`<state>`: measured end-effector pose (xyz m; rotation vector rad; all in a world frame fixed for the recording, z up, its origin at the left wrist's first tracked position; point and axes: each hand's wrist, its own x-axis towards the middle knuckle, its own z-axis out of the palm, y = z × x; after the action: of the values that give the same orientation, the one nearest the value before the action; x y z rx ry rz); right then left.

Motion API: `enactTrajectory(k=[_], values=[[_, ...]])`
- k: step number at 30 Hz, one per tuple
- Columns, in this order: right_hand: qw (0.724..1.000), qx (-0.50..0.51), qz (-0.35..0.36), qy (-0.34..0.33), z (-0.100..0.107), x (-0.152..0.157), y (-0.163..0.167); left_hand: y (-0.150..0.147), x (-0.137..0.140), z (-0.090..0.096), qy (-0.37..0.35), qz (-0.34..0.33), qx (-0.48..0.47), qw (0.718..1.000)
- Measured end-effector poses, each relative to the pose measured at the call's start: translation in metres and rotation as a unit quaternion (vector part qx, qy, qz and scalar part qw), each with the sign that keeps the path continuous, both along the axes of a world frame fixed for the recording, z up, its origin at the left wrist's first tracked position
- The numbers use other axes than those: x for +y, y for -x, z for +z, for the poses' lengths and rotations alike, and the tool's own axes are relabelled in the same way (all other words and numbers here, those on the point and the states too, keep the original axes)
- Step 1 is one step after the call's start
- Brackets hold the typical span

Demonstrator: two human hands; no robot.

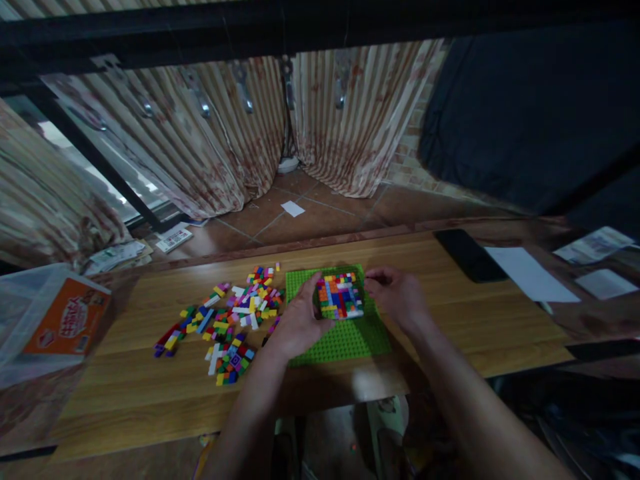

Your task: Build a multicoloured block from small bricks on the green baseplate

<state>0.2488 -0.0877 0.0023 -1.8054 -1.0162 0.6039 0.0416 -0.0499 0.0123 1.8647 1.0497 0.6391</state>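
Note:
A green studded baseplate point(350, 343) lies on the wooden table, with a squarish build of multicoloured toy bricks point(341, 297) on its upper middle. My left hand point(301, 317) grips the left side of this build, fingers along its far left edge and thumb at its near edge. Just right of the build, my right hand point(397, 293) is closed in a pinch near the plate's right edge. Whatever sits between those fingertips is too small and dark to make out. Left of the plate spreads a loose pile of toy bricks point(245, 310) in many colours.
On the wooden table point(480, 320), a black phone-like slab point(470, 255) and a white sheet point(533, 273) lie at the right. A clear plastic bin point(37, 287) with an orange label stands left. Curtains point(340, 127) hang beyond the tiled floor.

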Motion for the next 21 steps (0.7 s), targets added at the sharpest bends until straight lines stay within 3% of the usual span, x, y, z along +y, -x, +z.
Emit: enactTrajectory(k=[5,12,21], values=[[1.000,-0.028,0.004,-0.002,0.004,-0.001,0.004,-0.006,-0.003,-0.002,0.037,-0.018,0.016,0.999],[0.999,-0.032,0.017,-0.011,-0.001,-0.001,0.001,-0.012,-0.012,-0.007,-0.002,-0.019,0.037,0.999],[0.996,-0.087,0.034,0.012,0.005,-0.005,0.002,-0.014,-0.015,-0.005,0.001,-0.021,0.048,0.999]])
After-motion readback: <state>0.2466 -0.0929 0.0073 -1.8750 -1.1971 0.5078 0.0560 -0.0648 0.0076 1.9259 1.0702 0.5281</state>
